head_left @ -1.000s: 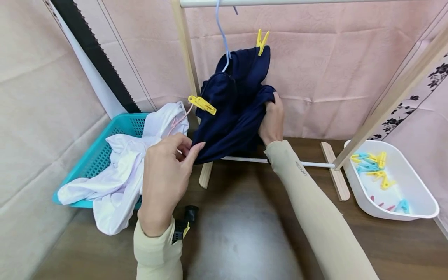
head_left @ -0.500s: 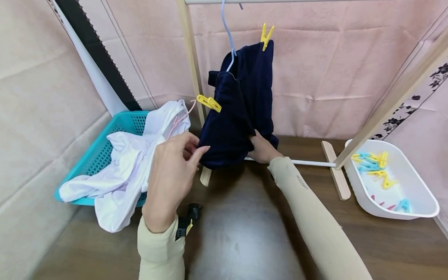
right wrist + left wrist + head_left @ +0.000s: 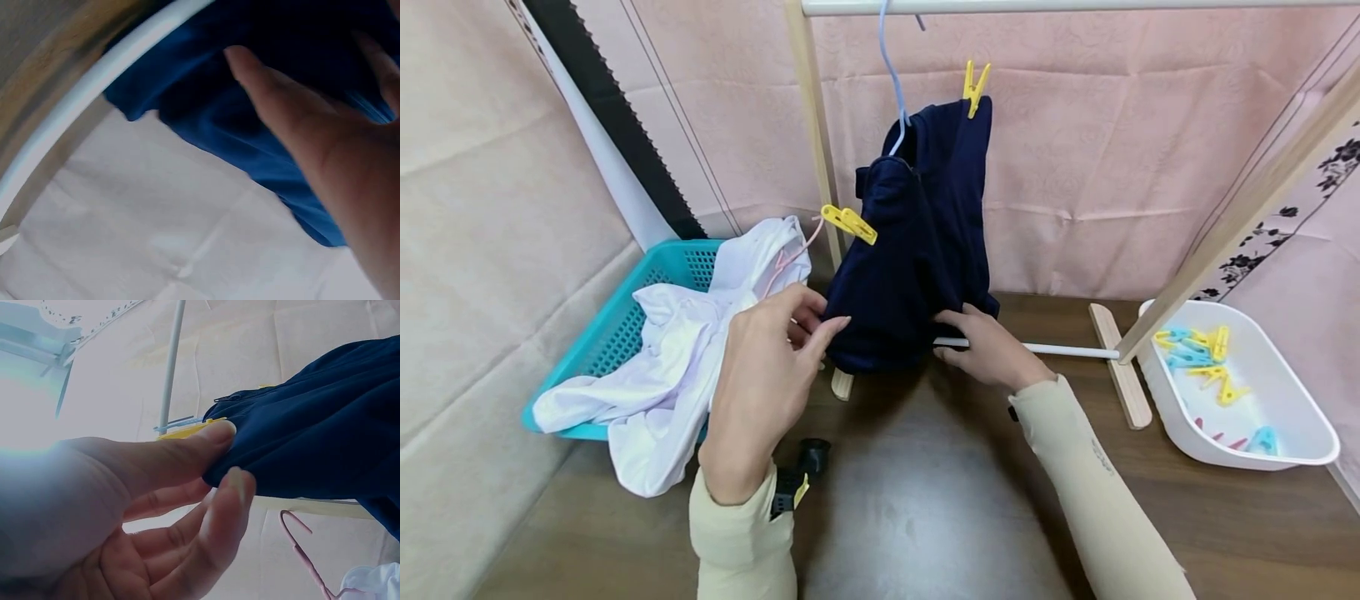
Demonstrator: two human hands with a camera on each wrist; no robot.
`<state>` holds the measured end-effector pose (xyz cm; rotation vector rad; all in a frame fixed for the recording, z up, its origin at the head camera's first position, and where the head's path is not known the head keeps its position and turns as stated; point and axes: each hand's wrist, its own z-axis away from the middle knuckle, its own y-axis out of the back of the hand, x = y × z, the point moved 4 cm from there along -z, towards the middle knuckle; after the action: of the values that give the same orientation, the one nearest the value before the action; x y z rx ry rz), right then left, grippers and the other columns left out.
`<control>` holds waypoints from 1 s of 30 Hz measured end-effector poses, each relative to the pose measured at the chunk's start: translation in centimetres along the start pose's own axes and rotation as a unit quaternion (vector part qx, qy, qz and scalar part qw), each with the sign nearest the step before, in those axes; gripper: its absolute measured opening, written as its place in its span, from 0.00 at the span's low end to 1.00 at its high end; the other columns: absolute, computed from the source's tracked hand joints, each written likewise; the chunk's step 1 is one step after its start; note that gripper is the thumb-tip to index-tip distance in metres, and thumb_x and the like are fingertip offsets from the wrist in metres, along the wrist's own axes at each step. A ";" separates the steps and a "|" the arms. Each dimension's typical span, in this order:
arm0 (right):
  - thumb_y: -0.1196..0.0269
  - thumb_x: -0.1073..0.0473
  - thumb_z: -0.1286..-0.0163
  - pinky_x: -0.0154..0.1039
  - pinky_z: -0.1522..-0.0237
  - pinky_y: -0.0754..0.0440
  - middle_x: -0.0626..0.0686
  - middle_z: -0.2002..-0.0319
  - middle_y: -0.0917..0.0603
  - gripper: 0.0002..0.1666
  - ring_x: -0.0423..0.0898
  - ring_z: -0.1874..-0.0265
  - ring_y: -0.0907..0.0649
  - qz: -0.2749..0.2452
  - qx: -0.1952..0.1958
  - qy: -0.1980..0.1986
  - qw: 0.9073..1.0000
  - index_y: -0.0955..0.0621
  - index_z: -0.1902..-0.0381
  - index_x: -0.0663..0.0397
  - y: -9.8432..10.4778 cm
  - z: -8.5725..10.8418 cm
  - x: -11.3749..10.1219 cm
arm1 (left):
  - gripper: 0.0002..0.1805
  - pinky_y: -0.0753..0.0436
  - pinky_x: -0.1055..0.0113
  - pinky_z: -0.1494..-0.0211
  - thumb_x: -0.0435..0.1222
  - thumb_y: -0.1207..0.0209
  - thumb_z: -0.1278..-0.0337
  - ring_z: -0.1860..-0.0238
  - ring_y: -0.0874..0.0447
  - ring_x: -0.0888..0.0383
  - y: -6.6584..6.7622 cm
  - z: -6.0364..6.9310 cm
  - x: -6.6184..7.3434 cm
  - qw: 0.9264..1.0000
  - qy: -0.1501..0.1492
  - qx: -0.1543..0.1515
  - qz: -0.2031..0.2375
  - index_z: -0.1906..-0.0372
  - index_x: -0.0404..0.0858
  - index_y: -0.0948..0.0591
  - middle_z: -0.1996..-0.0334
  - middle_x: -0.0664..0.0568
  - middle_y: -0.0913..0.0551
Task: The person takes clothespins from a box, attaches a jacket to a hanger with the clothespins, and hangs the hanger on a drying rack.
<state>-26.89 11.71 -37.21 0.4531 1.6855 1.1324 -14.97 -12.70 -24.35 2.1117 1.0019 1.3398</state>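
A navy garment [image 3: 898, 267] with a small zip, seen in the left wrist view, hangs from a light blue hanger [image 3: 892, 79]. One yellow clothes peg [image 3: 976, 87] clips its upper right corner; another yellow peg [image 3: 850, 223] is at its left edge. My left hand [image 3: 767, 375] pinches the garment's lower left edge between thumb and fingers. Near the lower right hem, my right hand [image 3: 985, 346] has its fingers spread and touches the cloth, gripping nothing visible. In the right wrist view, the thumb [image 3: 250, 72] lies in front of the dark folds.
On the left stands a teal basket [image 3: 591, 333] with white clothing [image 3: 677, 358] and a pink hanger [image 3: 793, 258]. The rack's top bar [image 3: 1075, 7] and lower white rod [image 3: 1067, 351] frame the garment. A white tub [image 3: 1285, 408] of pegs stands right.
My right hand has let go of the bunched cloth and moved down to the lower hem, with its fingers now spread. The garment hangs straighter. My left hand keeps its pinch.
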 end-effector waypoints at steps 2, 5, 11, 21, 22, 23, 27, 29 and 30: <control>0.36 0.52 0.26 0.63 0.30 0.31 0.66 0.24 0.37 0.28 0.66 0.27 0.31 0.001 0.020 -0.001 1.000 0.25 0.31 0.49 0.1 1.2 -0.9 | 0.11 0.19 0.61 0.63 0.41 0.32 0.36 0.69 0.17 0.53 0.1 0.2 0.0 1.000 0.002 -0.004 0.000 0.57 0.37 0.16 0.70 0.48 0.14; 0.38 0.52 0.25 0.66 0.31 0.31 0.65 0.22 0.40 0.23 0.67 0.25 0.33 -0.004 0.069 -0.001 0.998 0.22 0.35 0.48 0.4 2.7 -2.5 | 0.12 0.19 0.62 0.62 0.42 0.33 0.35 0.68 0.17 0.54 0.4 0.5 0.0 1.000 0.006 -0.008 -0.002 0.56 0.38 0.16 0.69 0.49 0.14; 0.39 0.48 0.23 0.49 0.50 0.21 0.56 0.51 0.20 0.14 0.53 0.52 0.19 -0.012 0.226 0.009 0.974 0.15 0.56 0.52 1.1 4.9 -6.7 | 0.13 0.16 0.58 0.58 0.46 0.35 0.34 0.62 0.16 0.54 1.3 1.8 -0.6 0.999 0.029 -0.012 -0.025 0.55 0.40 0.17 0.64 0.50 0.15; 0.41 0.48 0.22 0.31 0.74 0.25 0.38 0.82 0.25 0.17 0.32 0.82 0.26 -0.124 0.038 0.147 0.981 0.20 0.74 0.43 -1.7 5.2 -13.7 | 0.27 0.27 0.45 0.45 0.42 0.34 0.35 0.47 0.32 0.38 3.4 3.0 -5.8 0.976 0.141 -0.096 -0.135 0.40 0.29 0.24 0.49 0.33 0.25; 0.41 0.47 0.22 0.31 0.74 0.23 0.38 0.81 0.24 0.18 0.32 0.83 0.25 -0.142 0.018 0.149 0.978 0.20 0.74 0.43 -2.2 5.1 -14.2 | 0.27 0.27 0.45 0.45 0.42 0.34 0.35 0.46 0.33 0.37 3.5 3.0 -6.1 0.975 0.147 -0.095 -0.138 0.39 0.29 0.25 0.49 0.33 0.26; 0.41 0.47 0.22 0.31 0.75 0.22 0.39 0.81 0.23 0.18 0.32 0.83 0.23 -0.155 0.002 0.147 0.977 0.20 0.74 0.42 -2.6 4.9 -14.8 | 0.29 0.27 0.45 0.46 0.43 0.34 0.35 0.46 0.35 0.37 3.6 3.0 -6.3 0.973 0.157 -0.092 -0.139 0.38 0.29 0.26 0.49 0.32 0.27; 0.43 0.44 0.21 0.33 0.75 0.19 0.42 0.80 0.20 0.19 0.37 0.83 0.18 -0.197 -0.051 0.140 0.969 0.19 0.72 0.42 -4.1 4.3 -16.6 | 0.33 0.28 0.44 0.46 0.46 0.34 0.35 0.44 0.37 0.35 4.2 3.4 -6.8 0.970 0.189 -0.078 -0.135 0.36 0.30 0.32 0.46 0.31 0.31; 0.43 0.44 0.21 0.33 0.74 0.18 0.43 0.79 0.18 0.19 0.39 0.82 0.16 -0.214 -0.078 0.140 0.964 0.18 0.70 0.43 -4.8 3.9 -17.5 | 0.35 0.25 0.45 0.48 0.48 0.35 0.34 0.45 0.33 0.35 4.7 3.7 -7.3 0.963 0.208 -0.097 -0.138 0.35 0.29 0.33 0.46 0.31 0.28; 0.44 0.44 0.21 0.32 0.73 0.18 0.43 0.78 0.17 0.19 0.39 0.82 0.16 -0.222 -0.090 0.141 0.961 0.18 0.70 0.44 -5.2 3.7 -17.9 | 0.35 0.23 0.45 0.49 0.50 0.36 0.33 0.46 0.29 0.36 4.9 3.9 -7.7 0.959 0.218 -0.115 -0.142 0.35 0.29 0.33 0.46 0.30 0.26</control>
<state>-15.08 -2.29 -32.25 -0.2075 1.7872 1.0322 -11.85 -21.69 -27.08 1.4682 1.1963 1.7116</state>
